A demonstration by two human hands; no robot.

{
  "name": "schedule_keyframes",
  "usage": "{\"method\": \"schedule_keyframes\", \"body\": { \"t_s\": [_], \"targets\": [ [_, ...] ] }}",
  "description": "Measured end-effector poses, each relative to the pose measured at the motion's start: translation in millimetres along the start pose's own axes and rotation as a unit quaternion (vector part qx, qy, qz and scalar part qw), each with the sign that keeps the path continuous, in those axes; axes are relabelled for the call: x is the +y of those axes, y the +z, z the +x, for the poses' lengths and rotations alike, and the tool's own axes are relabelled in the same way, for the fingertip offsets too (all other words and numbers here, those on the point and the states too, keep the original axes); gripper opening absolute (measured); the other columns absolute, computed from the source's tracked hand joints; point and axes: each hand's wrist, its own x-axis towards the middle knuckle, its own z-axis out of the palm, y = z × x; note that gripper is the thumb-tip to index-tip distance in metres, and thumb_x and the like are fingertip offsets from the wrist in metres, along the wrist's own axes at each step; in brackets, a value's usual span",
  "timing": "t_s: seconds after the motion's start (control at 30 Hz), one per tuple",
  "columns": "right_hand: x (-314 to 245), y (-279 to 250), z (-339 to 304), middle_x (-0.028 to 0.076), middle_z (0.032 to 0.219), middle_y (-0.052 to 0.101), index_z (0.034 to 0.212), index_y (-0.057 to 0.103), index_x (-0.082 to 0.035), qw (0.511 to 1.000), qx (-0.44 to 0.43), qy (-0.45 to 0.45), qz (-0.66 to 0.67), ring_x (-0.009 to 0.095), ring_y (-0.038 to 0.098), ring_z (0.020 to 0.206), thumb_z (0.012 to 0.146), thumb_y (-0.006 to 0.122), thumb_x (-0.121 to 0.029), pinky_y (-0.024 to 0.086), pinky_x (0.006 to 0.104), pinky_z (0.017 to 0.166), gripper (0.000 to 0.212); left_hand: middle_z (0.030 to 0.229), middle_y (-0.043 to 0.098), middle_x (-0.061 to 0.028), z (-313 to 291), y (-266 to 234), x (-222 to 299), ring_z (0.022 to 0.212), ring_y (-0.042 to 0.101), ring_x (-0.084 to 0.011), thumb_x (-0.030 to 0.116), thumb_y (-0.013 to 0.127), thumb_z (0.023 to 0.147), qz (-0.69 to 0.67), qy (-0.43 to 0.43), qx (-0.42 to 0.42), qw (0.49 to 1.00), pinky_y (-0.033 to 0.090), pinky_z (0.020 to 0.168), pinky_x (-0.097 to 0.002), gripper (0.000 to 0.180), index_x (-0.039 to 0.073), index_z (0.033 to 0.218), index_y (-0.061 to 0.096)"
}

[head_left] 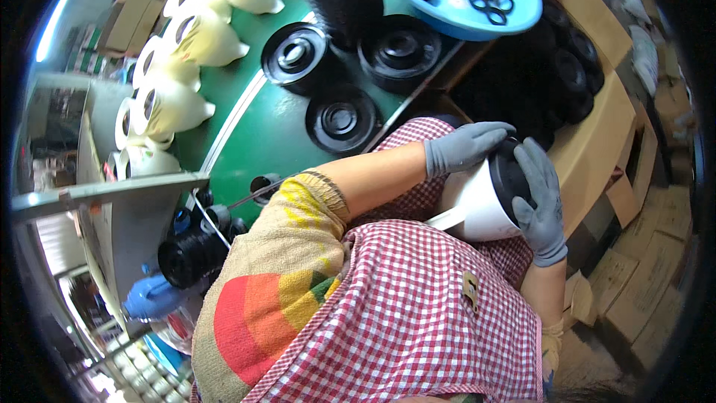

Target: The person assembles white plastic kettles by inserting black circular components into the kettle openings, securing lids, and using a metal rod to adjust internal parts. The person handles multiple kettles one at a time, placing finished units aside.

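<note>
A white kettle-like body (473, 205) lies tilted across my lap, with a narrow white handle or spout pointing toward my apron. A black round base (509, 179) sits against its far-right end. My left hand (462, 149), in a grey glove, is on the upper edge of this base, its fingers stretched and close together. From the right, my right hand (541, 205), also gloved in grey, grips the base's rim, its thumb over the black face. Between them the two hands hold the base against the body. The underside of the body is hidden by my lap.
Several black round bases (341, 119) stand singly and stacked on the green table (246, 138). Cream kettle bodies (168, 104) line its left side. A blue basin (477, 19) holds black rings. At right, an open cardboard box (597, 157) contains black parts.
</note>
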Motion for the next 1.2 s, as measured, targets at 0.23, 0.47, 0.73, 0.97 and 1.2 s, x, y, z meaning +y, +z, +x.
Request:
{"method": "schedule_keyframes", "body": {
  "t_s": [0.23,0.47,0.73,0.97,1.2],
  "targets": [
    [-2.8,4.5,-10.1,0.019,0.149,0.045,0.148,0.043,-0.007,0.985,-0.029,0.109,0.134,0.036,0.043,0.136,0.096,0.049,-0.050,0.032,0.0446,0.114,0.068,0.098,0.069,-0.0034,-196.9,-183.4,139.5,0.091,0.059,-0.0095,0.016,0.065,0.094,0.370,0.018,0.389,0.843,0.049,0.081,-0.0271,0.021,0.002,0.109,0.070],
    [2.3,11.1,-22.3,0.017,0.148,0.046,0.147,0.046,-0.008,0.982,-0.017,0.105,0.153,0.035,0.044,0.136,0.098,0.049,-0.042,0.033,0.0450,0.113,0.060,0.101,0.070,-0.0140,-356.6,-181.9,141.0,0.079,0.067,-0.0200,0.036,0.077,0.078,0.467,-0.440,0.317,0.699,0.055,0.069,-0.0340,0.049,0.004,0.114,0.067],
    [-8.5,8.4,-31.1,0.018,0.145,0.050,0.143,0.049,-0.003,0.991,0.008,0.058,0.116,0.035,0.046,0.134,0.095,0.058,-0.032,0.033,0.0429,0.113,0.057,0.103,0.069,-0.0181,-392.0,-177.6,71.7,0.096,0.067,-0.0377,0.025,0.059,0.086,0.636,-0.416,0.212,0.614,0.052,0.081,-0.0464,0.023,0.013,0.103,0.070],
    [-21.3,9.5,-31.2,0.019,0.139,0.055,0.136,0.055,-0.003,0.992,0.055,0.070,0.086,0.037,0.050,0.130,0.091,0.063,-0.033,0.037,0.0446,0.111,0.055,0.134,0.059,-0.0206,-415.0,-224.7,86.8,0.112,0.065,-0.0357,0.050,0.082,0.066,0.428,-0.613,0.141,0.649,0.052,0.090,-0.0425,0.095,0.013,0.144,0.045],
    [-19.7,4.5,-43.7,0.019,0.143,0.051,0.140,0.051,0.000,0.957,0.131,0.057,0.251,0.034,0.048,0.133,0.104,0.048,-0.031,0.036,0.0405,0.112,0.047,0.088,0.066,-0.0209,-389.8,-191.0,79.2,0.087,0.065,-0.0406,0.024,0.065,0.087,0.636,-0.350,0.210,0.655,0.049,0.072,-0.0485,0.016,0.010,0.095,0.067]
  ]
}}
